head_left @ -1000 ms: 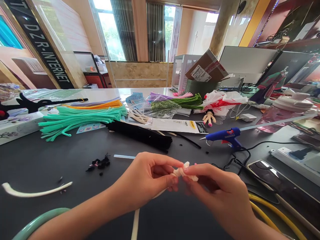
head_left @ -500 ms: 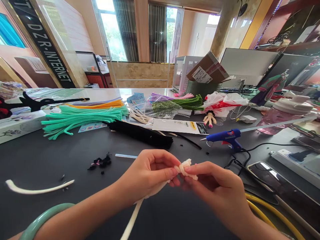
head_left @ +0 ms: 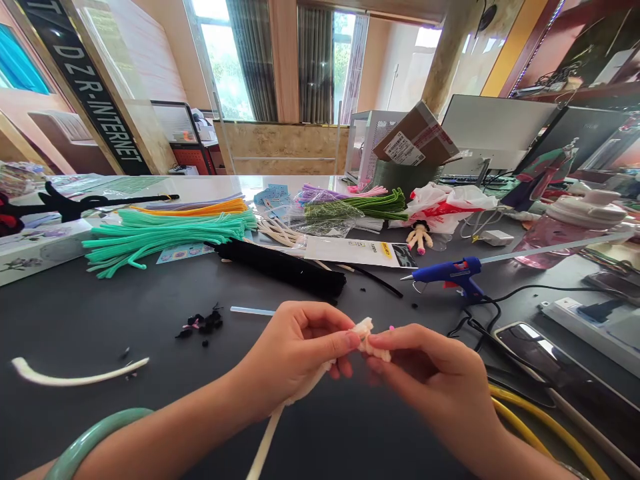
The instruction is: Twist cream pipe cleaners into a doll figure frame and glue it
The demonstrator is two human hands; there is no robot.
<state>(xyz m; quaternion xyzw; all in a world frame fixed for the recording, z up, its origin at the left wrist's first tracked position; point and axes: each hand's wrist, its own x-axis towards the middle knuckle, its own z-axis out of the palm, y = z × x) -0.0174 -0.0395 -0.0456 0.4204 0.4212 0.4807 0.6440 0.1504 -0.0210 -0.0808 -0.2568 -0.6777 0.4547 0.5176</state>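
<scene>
- In the head view, my only one, the cream fuzzy piece [head_left: 364, 328] sits directly between my two grips, above the near middle of the counter [head_left: 165, 287]; both touch it, so neither is nearer.
- I have the left grip [head_left: 305, 353] pinching its left side between thumb and fingers, and the right grip [head_left: 440, 370] pinching its right side the same way.
- Its long axis, as far as I can see past the fingertips, slants from far left to near right; the rest is hidden from me.
- The piece looks soft, plush and lumpy, as if coiled or knotted. A pale strand [head_left: 265, 443] hangs from under the left grip towards the near side; I can't tell whether the two join.
- Left of the hands lie a curved cream stem [head_left: 75, 380], smooth in outline, and fluffy dark scraps [head_left: 203, 323].
- Farther off I see a velvety black bundle [head_left: 280, 267], a fuzzy turquoise bundle [head_left: 170, 233] of thin stems, and a small cream figure [head_left: 419, 235] with pink tips.
- Far right of the hands, a hard blue glue gun [head_left: 445, 270] points its metal nozzle left.
</scene>
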